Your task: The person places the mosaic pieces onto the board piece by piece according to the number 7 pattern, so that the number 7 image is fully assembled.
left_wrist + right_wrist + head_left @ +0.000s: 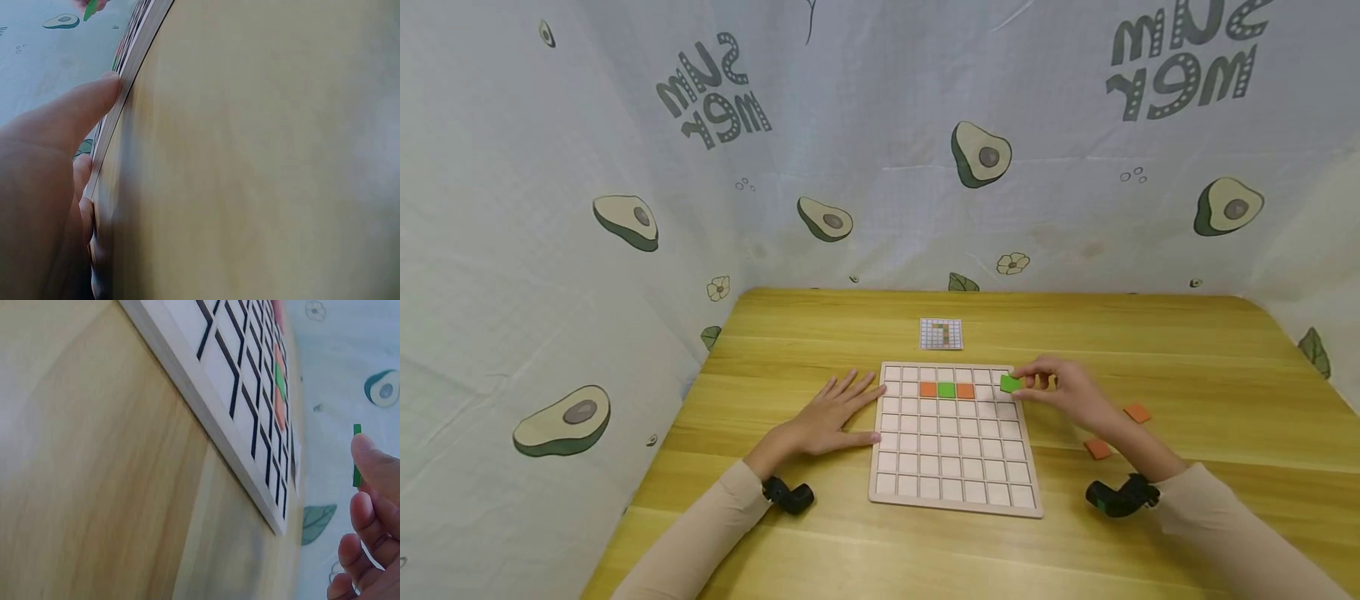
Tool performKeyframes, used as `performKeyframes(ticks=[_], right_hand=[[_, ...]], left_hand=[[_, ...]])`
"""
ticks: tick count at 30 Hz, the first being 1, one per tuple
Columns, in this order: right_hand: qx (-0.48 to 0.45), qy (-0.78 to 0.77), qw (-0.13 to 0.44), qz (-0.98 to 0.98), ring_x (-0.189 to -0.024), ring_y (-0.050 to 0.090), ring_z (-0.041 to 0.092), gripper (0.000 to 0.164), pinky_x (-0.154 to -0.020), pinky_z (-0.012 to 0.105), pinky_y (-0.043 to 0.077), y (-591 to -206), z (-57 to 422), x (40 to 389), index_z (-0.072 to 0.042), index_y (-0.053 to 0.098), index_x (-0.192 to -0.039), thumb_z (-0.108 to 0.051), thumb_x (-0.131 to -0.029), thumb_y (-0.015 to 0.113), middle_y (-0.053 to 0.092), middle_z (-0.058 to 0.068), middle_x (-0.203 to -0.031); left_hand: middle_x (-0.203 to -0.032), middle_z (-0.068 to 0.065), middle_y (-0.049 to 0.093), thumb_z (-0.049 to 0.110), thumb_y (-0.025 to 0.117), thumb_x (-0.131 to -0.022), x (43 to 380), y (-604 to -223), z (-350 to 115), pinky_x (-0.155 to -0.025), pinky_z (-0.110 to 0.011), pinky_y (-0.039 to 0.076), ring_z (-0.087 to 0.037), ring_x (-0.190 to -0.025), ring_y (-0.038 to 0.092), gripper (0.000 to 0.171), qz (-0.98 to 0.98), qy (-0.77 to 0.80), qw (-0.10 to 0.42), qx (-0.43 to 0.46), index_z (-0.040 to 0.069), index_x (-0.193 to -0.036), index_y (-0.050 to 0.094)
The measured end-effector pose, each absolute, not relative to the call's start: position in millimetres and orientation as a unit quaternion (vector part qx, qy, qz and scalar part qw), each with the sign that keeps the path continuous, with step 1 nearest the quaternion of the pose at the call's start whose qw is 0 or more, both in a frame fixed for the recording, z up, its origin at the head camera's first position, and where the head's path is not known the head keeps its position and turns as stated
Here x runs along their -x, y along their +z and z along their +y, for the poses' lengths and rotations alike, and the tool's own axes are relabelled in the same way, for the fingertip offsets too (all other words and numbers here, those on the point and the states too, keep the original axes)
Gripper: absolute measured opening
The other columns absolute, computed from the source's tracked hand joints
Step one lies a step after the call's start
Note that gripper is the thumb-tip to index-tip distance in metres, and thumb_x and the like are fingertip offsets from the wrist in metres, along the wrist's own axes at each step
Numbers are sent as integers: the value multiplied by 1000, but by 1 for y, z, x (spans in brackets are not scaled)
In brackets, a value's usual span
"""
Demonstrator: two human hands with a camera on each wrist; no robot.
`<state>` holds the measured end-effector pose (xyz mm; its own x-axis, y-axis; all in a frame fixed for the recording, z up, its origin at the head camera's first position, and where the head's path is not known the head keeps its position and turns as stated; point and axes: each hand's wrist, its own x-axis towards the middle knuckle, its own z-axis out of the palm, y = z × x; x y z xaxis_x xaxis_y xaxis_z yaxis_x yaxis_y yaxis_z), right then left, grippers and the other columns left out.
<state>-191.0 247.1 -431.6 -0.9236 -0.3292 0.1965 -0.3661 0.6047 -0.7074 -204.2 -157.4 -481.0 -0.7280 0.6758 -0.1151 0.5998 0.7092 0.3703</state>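
A wooden grid board (955, 505) lies on the table in the head view. In its second row from the back, a green tile (947, 391) sits between two orange tiles, a left one (928, 390) and a right one (966, 391). My right hand (1067, 392) pinches another green tile (1010, 383) between thumb and fingertips, over the board's back right corner. The right wrist view shows this held tile edge-on, raised above the board. Fingers spread, my left hand (835, 417) rests on the table with thumb and fingertips at the board's left edge.
Two loose orange tiles lie right of the board, a farther one (1138, 412) and a nearer one (1097, 449), beside the right forearm. Behind the board is a small printed grid card (941, 334). An avocado-patterned curtain (887, 167) hangs beyond the wooden table (820, 333).
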Motion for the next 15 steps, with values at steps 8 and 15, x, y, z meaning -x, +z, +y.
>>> performKeyframes(ticks=[8,15], right_hand=[[-220,411,7,-884,-70,46,14,20,-55,24,34,-439,226,193,1,75,-100,-6,-82,81,55,-1,-78],[-231,434,-13,-870,-67,43,13,21,-54,23,34,-447,214,193,3,75,-99,-3,-80,82,54,0,-76]], left_hand=[[-167,3,2,70,43,-95,203,-479,-158,-120,-48,-4,-25,-152,-6,82,917,156,122,-346,31,-161,13],[-167,2,2,70,42,-95,204,-481,-158,-120,-48,-4,-25,-152,-6,83,917,155,120,-348,31,-161,12]])
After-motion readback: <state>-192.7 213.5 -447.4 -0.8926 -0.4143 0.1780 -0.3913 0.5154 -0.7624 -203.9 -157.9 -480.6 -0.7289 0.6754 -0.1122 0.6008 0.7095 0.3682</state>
